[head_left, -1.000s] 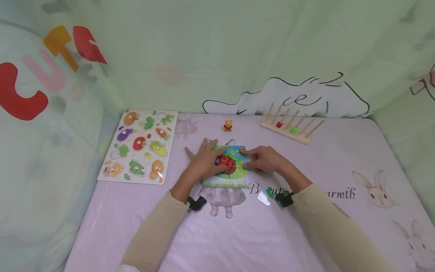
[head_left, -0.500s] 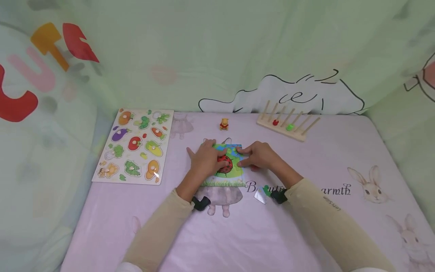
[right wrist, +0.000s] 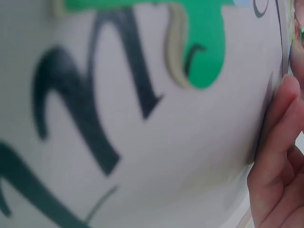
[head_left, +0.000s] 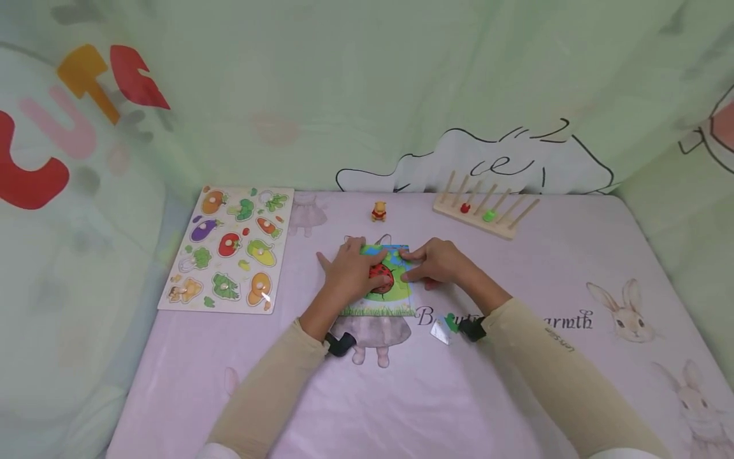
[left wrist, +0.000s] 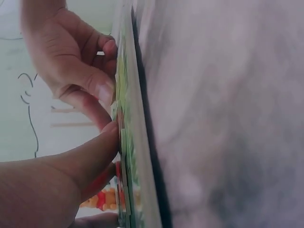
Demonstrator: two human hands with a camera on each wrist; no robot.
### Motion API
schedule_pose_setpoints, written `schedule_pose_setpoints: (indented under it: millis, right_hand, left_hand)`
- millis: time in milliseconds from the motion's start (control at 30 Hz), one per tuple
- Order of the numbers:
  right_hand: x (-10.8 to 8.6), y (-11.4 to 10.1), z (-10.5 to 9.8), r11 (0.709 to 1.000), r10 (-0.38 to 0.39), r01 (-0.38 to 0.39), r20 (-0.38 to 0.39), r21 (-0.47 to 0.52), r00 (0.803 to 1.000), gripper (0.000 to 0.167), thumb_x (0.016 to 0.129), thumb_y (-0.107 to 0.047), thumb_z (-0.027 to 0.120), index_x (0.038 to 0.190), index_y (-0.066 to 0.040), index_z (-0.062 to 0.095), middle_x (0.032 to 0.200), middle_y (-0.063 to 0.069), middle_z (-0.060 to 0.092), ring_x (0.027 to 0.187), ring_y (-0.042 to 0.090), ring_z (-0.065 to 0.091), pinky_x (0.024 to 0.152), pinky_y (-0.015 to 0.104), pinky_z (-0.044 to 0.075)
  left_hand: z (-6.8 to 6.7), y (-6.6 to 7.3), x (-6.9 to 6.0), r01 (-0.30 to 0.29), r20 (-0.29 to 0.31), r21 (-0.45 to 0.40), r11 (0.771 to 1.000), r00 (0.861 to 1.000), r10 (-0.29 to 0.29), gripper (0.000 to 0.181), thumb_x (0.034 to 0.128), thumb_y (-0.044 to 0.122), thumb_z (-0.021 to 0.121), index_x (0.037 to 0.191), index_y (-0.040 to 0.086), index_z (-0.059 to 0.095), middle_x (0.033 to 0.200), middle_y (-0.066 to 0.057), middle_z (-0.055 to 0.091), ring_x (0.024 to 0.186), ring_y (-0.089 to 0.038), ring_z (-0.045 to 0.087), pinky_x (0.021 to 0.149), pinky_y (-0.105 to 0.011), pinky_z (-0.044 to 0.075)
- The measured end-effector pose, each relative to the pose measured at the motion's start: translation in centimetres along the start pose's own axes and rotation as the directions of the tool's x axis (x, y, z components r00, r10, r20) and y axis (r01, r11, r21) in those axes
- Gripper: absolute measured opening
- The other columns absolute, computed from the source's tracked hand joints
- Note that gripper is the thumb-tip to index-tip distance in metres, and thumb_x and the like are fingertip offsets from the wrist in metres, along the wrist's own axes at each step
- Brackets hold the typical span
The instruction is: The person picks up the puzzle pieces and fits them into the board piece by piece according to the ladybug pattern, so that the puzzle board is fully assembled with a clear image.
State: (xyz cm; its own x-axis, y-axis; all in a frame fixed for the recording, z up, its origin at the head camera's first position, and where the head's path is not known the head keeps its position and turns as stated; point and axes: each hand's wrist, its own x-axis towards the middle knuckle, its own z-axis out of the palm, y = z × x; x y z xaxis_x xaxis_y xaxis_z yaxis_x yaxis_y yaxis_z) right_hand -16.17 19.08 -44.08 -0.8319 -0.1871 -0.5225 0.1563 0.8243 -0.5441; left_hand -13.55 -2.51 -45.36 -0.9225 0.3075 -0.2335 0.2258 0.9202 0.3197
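Note:
In the head view a square ladybug puzzle [head_left: 395, 293] lies flat on the cloth. My left hand [head_left: 348, 271] rests on its left part, fingers extended, thumb and a fingertip touching the ladybug picture. At its right edge my right hand [head_left: 438, 262] presses with thumb and index finger, the other fingers bent beneath. The left wrist view shows the puzzle's thin edge [left wrist: 124, 142] side-on, with fingertips of both hands on its face. A loose green and white piece [head_left: 441, 330] lies near the right wrist; its green part [right wrist: 206, 47] shows close up in the right wrist view.
A vegetable puzzle board [head_left: 275, 255] lies at the left. A small yellow bear figure [head_left: 378, 211] stands beyond the ladybug puzzle. Back right is a wooden peg rack [head_left: 476, 221] with a red and a green item. Fabric walls surround the printed cloth [head_left: 355, 408].
The head view has shifted slightly. My left hand has moved a little to the right over the puzzle; my right fingers stay at its right edge.

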Motion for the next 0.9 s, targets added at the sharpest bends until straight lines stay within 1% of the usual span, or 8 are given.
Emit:
schedule_pose_setpoints:
  millis: [33, 167, 267, 333, 500, 667, 767, 900]
  right_hand:
    - [0.02, 0.06, -0.01, 1.0, 0.003, -0.003, 0.001, -0.002, 1.0, 0.065, 0.077, -0.038, 0.09, 0.135, -0.026, 0.063, 0.07, 0.007, 0.074, 0.049, 0.013, 0.062, 0.055, 0.025, 0.051]
    - [0.0, 0.2, 0.03, 1.0, 0.0, 0.0, -0.006, 0.001, 1.0, 0.067, 0.075, -0.037, 0.092, 0.135, -0.025, 0.064, 0.101, 0.015, 0.078, 0.049, 0.013, 0.063, 0.055, 0.025, 0.051]
    - [-0.02, 0.23, 0.14, 1.0, -0.005, 0.005, -0.013, 0.006, 1.0, 0.067, 0.075, -0.036, 0.092, 0.134, -0.024, 0.064, 0.113, 0.017, 0.075, 0.049, 0.013, 0.063, 0.054, 0.025, 0.052]
    - [-0.03, 0.26, 0.19, 1.0, -0.01, 0.01, -0.018, 0.0, 1.0, 0.066, 0.075, -0.037, 0.092, 0.133, -0.024, 0.065, 0.109, 0.017, 0.077, 0.05, 0.013, 0.063, 0.054, 0.025, 0.052]
    - [0.06, 0.55, 0.23, 1.0, -0.01, 0.009, -0.016, -0.019, 1.0, 0.064, 0.074, -0.038, 0.092, 0.13, -0.023, 0.067, 0.091, 0.012, 0.079, 0.05, 0.014, 0.062, 0.054, 0.025, 0.05]
    - [0.22, 0.78, 0.17, 1.0, 0.008, -0.008, -0.002, 0.0, 1.0, 0.064, 0.073, -0.038, 0.093, 0.129, -0.024, 0.067, 0.097, 0.013, 0.079, 0.049, 0.014, 0.063, 0.053, 0.025, 0.046]
    - [0.28, 0.67, 0.06, 1.0, 0.001, -0.001, -0.002, -0.004, 1.0, 0.064, 0.073, -0.039, 0.093, 0.129, -0.025, 0.067, 0.083, 0.012, 0.078, 0.048, 0.014, 0.062, 0.055, 0.026, 0.046]
    - [0.36, 0.35, -0.14, 1.0, -0.015, 0.015, 0.0, -0.013, 1.0, 0.064, 0.073, -0.04, 0.092, 0.13, -0.026, 0.067, 0.062, 0.007, 0.07, 0.048, 0.014, 0.062, 0.058, 0.027, 0.046]
  left_hand:
    - [0.03, 0.04, 0.04, 0.002, 0.003, 0.002, 1.0, 1.0, -0.002, 0.066, 0.0901, 0.064, 0.065, 0.151, 0.046, 0.044, 0.166, -0.009, 0.031, 0.155, -0.035, 0.026, 0.106, -0.087, 0.016]
    - [0.05, 0.18, 0.13, 0.009, 0.015, 0.024, 1.0, 1.0, -0.009, 0.066, 0.0902, 0.065, 0.064, 0.15, 0.048, 0.043, 0.166, -0.009, 0.03, 0.155, -0.035, 0.026, 0.105, -0.087, 0.018]
    - [0.06, 0.26, 0.15, 0.015, 0.022, 0.03, 0.999, 1.0, -0.016, 0.066, 0.0902, 0.065, 0.064, 0.15, 0.048, 0.042, 0.166, -0.009, 0.03, 0.155, -0.035, 0.026, 0.105, -0.087, 0.018]
    - [0.06, 0.31, 0.14, 0.018, 0.027, 0.027, 0.999, 0.999, -0.019, 0.066, 0.0903, 0.065, 0.064, 0.15, 0.049, 0.042, 0.165, -0.008, 0.03, 0.155, -0.034, 0.026, 0.106, -0.086, 0.018]
    - [0.14, 0.46, 0.08, 0.019, 0.035, 0.032, 0.999, 0.999, -0.02, 0.065, 0.0907, 0.065, 0.064, 0.15, 0.049, 0.042, 0.165, -0.007, 0.031, 0.155, -0.033, 0.026, 0.106, -0.086, 0.019]
    - [0.18, 0.57, 0.12, 0.022, 0.04, 0.034, 0.999, 0.999, -0.023, 0.064, 0.0907, 0.065, 0.064, 0.149, 0.049, 0.042, 0.165, -0.008, 0.03, 0.155, -0.033, 0.026, 0.106, -0.086, 0.019]
    - [0.14, 0.52, 0.25, 0.027, 0.042, 0.035, 0.999, 0.999, -0.028, 0.065, 0.091, 0.065, 0.063, 0.15, 0.05, 0.041, 0.166, -0.008, 0.028, 0.156, -0.034, 0.023, 0.106, -0.086, 0.018]
    - [0.01, 0.25, 0.4, 0.028, 0.048, 0.027, 0.999, 0.998, -0.029, 0.063, 0.0934, 0.062, 0.063, 0.151, 0.05, 0.04, 0.168, -0.008, 0.026, 0.157, -0.034, 0.019, 0.107, -0.086, 0.016]
